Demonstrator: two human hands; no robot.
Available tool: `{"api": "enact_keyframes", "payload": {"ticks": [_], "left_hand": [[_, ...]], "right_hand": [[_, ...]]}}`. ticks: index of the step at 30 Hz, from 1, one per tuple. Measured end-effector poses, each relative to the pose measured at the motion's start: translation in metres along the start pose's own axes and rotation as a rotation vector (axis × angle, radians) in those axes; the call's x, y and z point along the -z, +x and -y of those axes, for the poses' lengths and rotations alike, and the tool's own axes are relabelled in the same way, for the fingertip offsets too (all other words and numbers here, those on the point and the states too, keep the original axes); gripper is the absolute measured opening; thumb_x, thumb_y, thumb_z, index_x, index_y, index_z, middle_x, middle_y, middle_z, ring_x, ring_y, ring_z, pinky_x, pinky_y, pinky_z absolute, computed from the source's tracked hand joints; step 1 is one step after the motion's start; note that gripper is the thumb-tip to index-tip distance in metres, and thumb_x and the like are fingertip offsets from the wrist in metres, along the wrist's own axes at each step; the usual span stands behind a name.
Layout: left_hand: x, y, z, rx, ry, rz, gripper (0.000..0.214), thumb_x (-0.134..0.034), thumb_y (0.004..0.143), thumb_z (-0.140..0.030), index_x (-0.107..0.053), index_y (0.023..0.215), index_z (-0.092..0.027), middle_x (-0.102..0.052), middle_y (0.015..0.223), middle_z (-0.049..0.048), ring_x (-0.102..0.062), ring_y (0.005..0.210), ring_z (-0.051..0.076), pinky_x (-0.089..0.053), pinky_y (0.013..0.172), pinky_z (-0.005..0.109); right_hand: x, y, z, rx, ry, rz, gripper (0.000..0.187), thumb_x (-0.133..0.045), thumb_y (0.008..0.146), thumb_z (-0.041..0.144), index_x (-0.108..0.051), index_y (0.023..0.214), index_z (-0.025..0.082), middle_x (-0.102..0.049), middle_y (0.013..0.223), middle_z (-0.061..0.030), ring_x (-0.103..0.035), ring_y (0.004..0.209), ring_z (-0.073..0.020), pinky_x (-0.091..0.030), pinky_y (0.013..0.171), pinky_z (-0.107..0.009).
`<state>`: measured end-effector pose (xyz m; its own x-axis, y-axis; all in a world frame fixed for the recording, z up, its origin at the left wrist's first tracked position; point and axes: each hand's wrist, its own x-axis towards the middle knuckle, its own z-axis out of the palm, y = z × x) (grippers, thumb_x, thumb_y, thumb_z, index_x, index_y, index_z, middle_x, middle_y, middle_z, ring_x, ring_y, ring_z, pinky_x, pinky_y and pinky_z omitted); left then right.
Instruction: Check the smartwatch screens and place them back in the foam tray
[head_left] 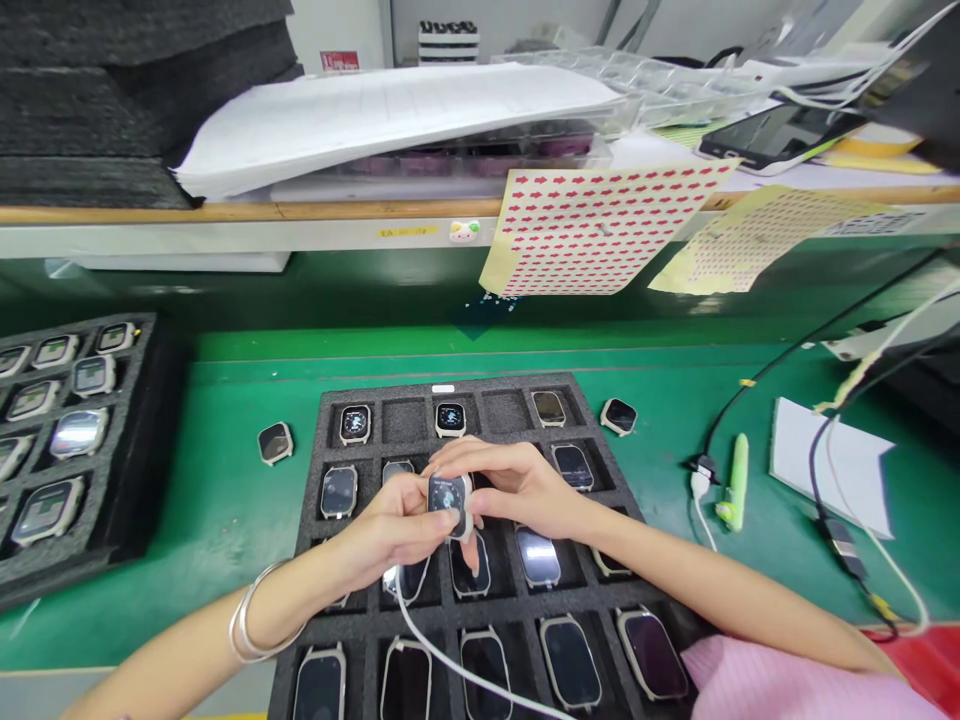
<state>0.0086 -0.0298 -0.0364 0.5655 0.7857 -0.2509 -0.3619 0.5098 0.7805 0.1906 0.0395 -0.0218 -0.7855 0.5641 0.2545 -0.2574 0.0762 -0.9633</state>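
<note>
A smartwatch body without a strap [445, 492], its screen lit, is raised over a dark foam tray [510, 384]. My left hand [405, 518] grips it from the left, thumb lying on the lower part of the screen. From the other side, my right hand [521, 487] has its fingers pressed on the top and right edge of the case. A white cable [457, 662] runs up from the bottom to beneath my left hand; its end is hidden there. Similar watches sit in most tray pockets below, two at the back with lit screens [451, 418].
Loose watches lie left [276, 442] and right [619, 416] of the tray. A second watch tray [142, 450] stands at the left. Rightward are a green pen-like tool [736, 485], white paper [825, 470] and cables [829, 525]. Arrow-sticker sheets [600, 230] hang from the shelf.
</note>
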Motion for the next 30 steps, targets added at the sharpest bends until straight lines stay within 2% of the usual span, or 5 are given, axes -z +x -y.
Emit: {"api": "enact_keyframes", "payload": {"ticks": [7, 10, 15, 22, 30], "left_hand": [[-0.006, -0.001, -0.001, -0.118, 0.157, -0.067, 0.026, -0.068, 0.080, -0.035, -0.065, 0.075, -0.010, -0.059, 0.058, 0.0010, -0.028, 0.041, 0.003, -0.020, 0.039, 0.019], [-0.007, 0.001, 0.000, -0.181, 0.272, -0.216, 0.022, -0.070, 0.077, -0.033, -0.063, 0.076, -0.011, -0.059, 0.065, 0.0011, -0.045, 0.056, 0.009, -0.036, 0.054, 0.021], [-0.005, 0.005, 0.009, -0.173, 0.395, -0.240, 0.036, -0.068, 0.079, -0.031, -0.057, 0.109, -0.016, -0.061, 0.090, 0.0020, -0.053, 0.075, 0.014, -0.042, 0.066, 0.024], [-0.004, 0.004, 0.013, -0.031, 0.518, -0.235, 0.029, -0.064, 0.081, -0.034, -0.049, 0.100, -0.019, -0.053, 0.082, -0.0028, -0.037, 0.055, 0.007, -0.031, 0.051, 0.021], [-0.003, 0.004, 0.016, -0.044, 0.515, -0.218, 0.025, -0.062, 0.083, -0.033, -0.050, 0.100, -0.018, -0.055, 0.083, -0.0018, -0.038, 0.059, 0.008, -0.032, 0.056, 0.022]], "right_hand": [[0.005, 0.000, 0.005, 0.044, -0.123, 0.101, 0.036, -0.065, 0.088, 0.030, -0.060, 0.123, 0.021, -0.061, 0.120, -0.0108, -0.052, 0.117, -0.0243, -0.038, 0.101, -0.048], [0.001, -0.003, 0.004, 0.084, -0.382, 0.121, 0.054, -0.070, 0.083, 0.033, -0.050, 0.131, 0.021, -0.057, 0.126, -0.0119, -0.051, 0.117, -0.0242, -0.036, 0.102, -0.047], [0.002, -0.006, 0.009, 0.138, -0.973, 0.080, 0.043, -0.064, 0.087, 0.030, -0.054, 0.126, 0.015, -0.059, 0.116, -0.0157, -0.050, 0.110, -0.0282, -0.040, 0.092, -0.049], [0.065, -0.003, 0.019, -0.009, -1.110, -0.097, 0.041, -0.069, 0.083, 0.032, -0.057, 0.119, 0.017, -0.061, 0.112, -0.0111, -0.052, 0.104, -0.0271, -0.041, 0.093, -0.044], [0.104, -0.020, 0.040, -0.195, -1.409, 0.052, 0.032, -0.062, 0.087, 0.031, -0.062, 0.117, 0.019, -0.056, 0.120, -0.0131, -0.050, 0.112, -0.0305, -0.039, 0.092, -0.045]]}}
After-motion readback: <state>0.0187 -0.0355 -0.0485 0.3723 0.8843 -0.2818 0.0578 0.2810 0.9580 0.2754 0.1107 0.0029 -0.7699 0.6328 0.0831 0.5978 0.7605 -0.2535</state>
